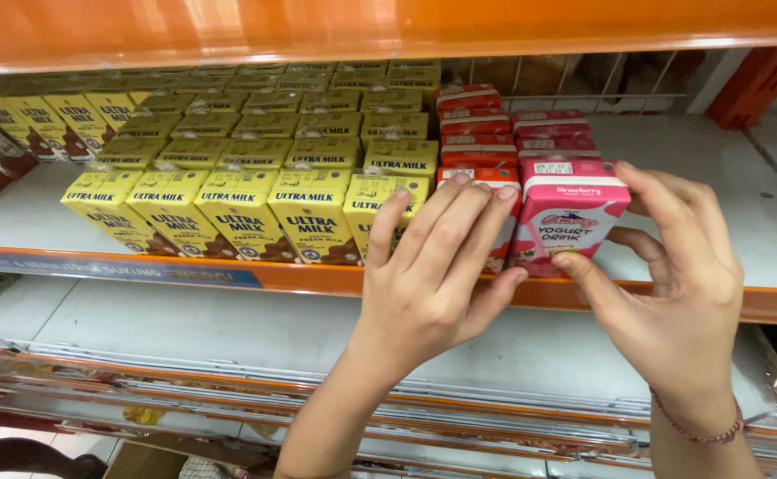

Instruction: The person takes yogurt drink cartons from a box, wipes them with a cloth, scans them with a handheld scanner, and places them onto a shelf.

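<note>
My right hand (672,293) has the pink drink carton (568,217) in its fingers: my thumb presses the lower front corner and my other fingers wrap round its right side and back, so the grip is narrow and closed on the box. The carton stands upright, long axis vertical, at the front edge of the grey shelf (743,213), heading 1 of 2 short rows of red and pink cartons (495,133) that run back toward the wire backing. My left hand (433,275) lies flat with its fingers together and stretched out, resting against the front carton of the neighbouring row just to the left; it holds nothing, only presses. So the pink carton sits directly ahead of my right palm and just right of my left fingertips, and the right hand is plainly the nearer 1. Further left, well packed and touching one another, the yellow milk cartons (255,168) fill the shelf in several rows. The orange shelf lip (299,277) runs below my knuckles, and to the right of the pink carton the shelf is bare metal.
</note>
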